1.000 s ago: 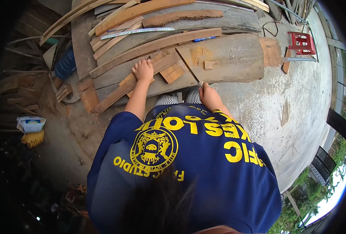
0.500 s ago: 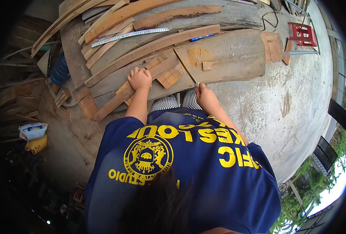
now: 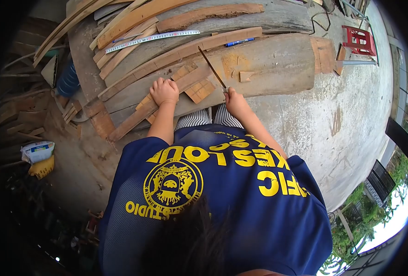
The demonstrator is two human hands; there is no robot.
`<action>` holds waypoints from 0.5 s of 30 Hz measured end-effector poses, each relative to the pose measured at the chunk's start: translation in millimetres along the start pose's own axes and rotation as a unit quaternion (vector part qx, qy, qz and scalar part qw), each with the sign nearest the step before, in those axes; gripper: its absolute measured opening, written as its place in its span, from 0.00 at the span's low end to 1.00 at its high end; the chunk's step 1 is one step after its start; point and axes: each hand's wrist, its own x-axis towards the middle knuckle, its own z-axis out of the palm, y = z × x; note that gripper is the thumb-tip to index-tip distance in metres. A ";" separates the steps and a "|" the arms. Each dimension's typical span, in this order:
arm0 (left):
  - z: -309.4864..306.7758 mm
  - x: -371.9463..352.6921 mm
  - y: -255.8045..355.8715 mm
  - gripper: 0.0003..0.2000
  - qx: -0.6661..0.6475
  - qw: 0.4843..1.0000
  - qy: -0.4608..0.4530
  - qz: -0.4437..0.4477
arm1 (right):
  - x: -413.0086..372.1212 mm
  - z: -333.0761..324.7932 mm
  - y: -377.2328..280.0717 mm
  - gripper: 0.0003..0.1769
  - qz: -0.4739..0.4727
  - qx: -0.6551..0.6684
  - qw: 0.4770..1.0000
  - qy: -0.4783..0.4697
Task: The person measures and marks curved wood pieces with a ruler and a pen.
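Note:
My left hand (image 3: 164,91) is closed over a brown wooden strip (image 3: 137,120), pressing it down across the boards. Its far end lies by the blade of a handsaw (image 3: 212,67). The narrow saw slants up and to the left from my right hand (image 3: 236,102), whose fingers are wrapped round its handle. Beneath the strip lie lighter wood pieces (image 3: 201,92) with dark lines across them. All of this rests on a wide, weathered grey plank (image 3: 277,69), and a small wood offcut (image 3: 245,76) lies right of the blade.
Beyond my hands are a long marked wooden strip (image 3: 185,50), a blue marker (image 3: 239,42) and a white tape measure (image 3: 152,39). A red plastic stool (image 3: 359,41) stands on the concrete floor at right. Scrap wood (image 3: 26,119) is piled at left.
My right hand has moved slightly up and left, pushing the saw forward so its tip reaches over the marked strip. My left hand stays on the wooden strip.

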 end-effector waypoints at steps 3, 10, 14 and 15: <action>-3.9 -1.6 0.8 0.16 0.005 1.000 -0.012 0.001 | -0.6 0.3 -1.2 0.12 -0.005 0.004 1.000 -0.004; -11.6 0.3 1.0 0.19 0.024 0.997 -0.067 0.017 | -64.8 -15.2 27.6 0.11 0.047 -0.019 0.999 0.000; -9.7 0.4 1.4 0.19 0.020 0.998 -0.054 0.019 | -86.4 -23.8 25.7 0.11 0.067 -0.030 0.997 0.021; -11.1 0.7 2.1 0.19 0.017 0.998 -0.060 0.011 | -87.7 -22.7 25.8 0.11 0.074 -0.031 0.996 0.028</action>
